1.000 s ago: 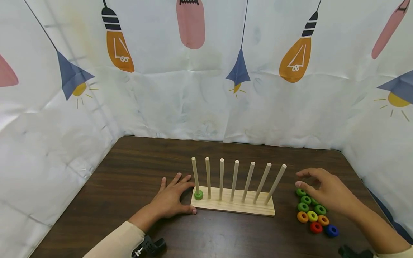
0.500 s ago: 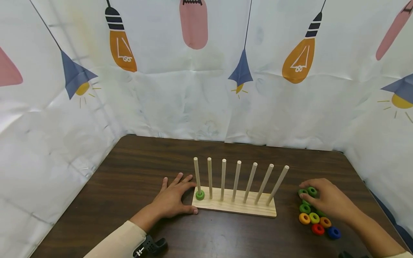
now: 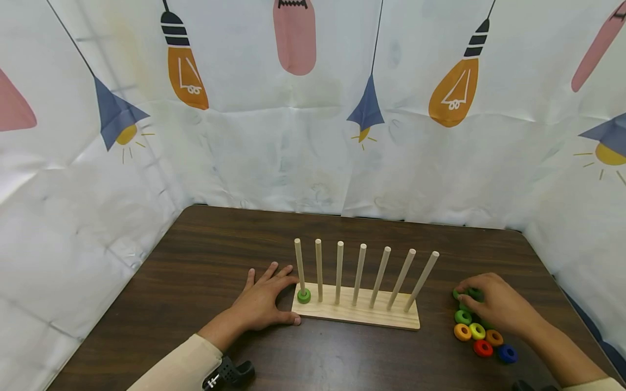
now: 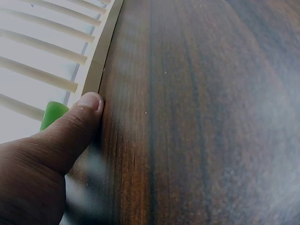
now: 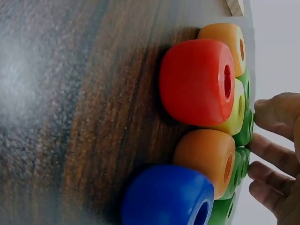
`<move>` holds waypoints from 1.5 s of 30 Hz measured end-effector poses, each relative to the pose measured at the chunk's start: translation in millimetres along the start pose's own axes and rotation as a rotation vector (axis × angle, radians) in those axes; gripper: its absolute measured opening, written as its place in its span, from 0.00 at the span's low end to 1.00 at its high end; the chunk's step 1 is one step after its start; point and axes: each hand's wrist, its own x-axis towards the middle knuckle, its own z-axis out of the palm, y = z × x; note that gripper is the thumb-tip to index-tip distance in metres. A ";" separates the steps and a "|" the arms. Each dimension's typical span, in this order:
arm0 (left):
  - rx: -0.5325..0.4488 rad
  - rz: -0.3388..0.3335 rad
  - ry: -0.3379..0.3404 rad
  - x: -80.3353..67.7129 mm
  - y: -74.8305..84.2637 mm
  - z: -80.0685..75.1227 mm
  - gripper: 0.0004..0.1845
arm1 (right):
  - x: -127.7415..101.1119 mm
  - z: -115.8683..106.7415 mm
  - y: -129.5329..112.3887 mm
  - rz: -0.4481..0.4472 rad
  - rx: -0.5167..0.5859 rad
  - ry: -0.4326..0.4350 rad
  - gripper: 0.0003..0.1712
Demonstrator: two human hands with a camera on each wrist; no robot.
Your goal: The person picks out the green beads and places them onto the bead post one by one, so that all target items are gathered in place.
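Hands, two: left hand [image 3: 261, 301] lies flat with fingers spread on the surface, thumb tip touching the left end of the peg board [image 3: 355, 314]; right hand [image 3: 491, 307] reaches down over the loose rings to the right of the peg board, fingers curled round a green ring [image 3: 473, 294] at the far end of the cluster; whether that ring is lifted cannot be told

Peg board: one, pale wood, seven upright pegs in a row
Ring on peg: one, green [image 3: 304, 296], at the foot of the leftmost peg
Loose rings right of the peg board, visible count: two orange [image 3: 462, 332], one yellow-green [image 3: 477, 330], one red [image 3: 483, 348], one blue [image 3: 507, 354], at least three green; others hidden under the right hand
Surface [image 3: 205, 260]: dark brown wood grain, peg board near its front middle
Backdrop [image 3: 274, 141]: white sheeting behind and to both sides of the peg board, printed with orange bulbs, blue lamps, pink shapes
Sleeve [image 3: 181, 366]: cream, on the left forearm
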 end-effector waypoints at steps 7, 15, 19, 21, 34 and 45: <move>-0.001 0.000 0.001 1.5 -0.5 0.2 0.45 | 2.4 1.2 -1.7 0.009 -0.029 0.007 0.05; 0.002 0.008 0.002 0.5 -0.2 -0.3 0.45 | 4.3 3.4 -7.0 0.055 -0.057 -0.003 0.11; 0.000 0.000 -0.005 0.1 0.1 -0.6 0.45 | 5.1 4.9 -7.5 0.073 -0.072 -0.001 0.12; -0.005 -0.004 -0.004 0.1 0.1 -0.6 0.45 | 5.4 5.8 -7.6 0.076 -0.077 0.002 0.13; 0.007 -0.010 -0.001 1.7 0.0 0.9 0.45 | 7.5 3.0 -16.5 0.038 -0.049 0.060 0.13; 0.007 -0.003 0.002 1.5 0.4 0.3 0.45 | 7.7 -17.3 -32.3 -0.055 -0.043 0.189 0.14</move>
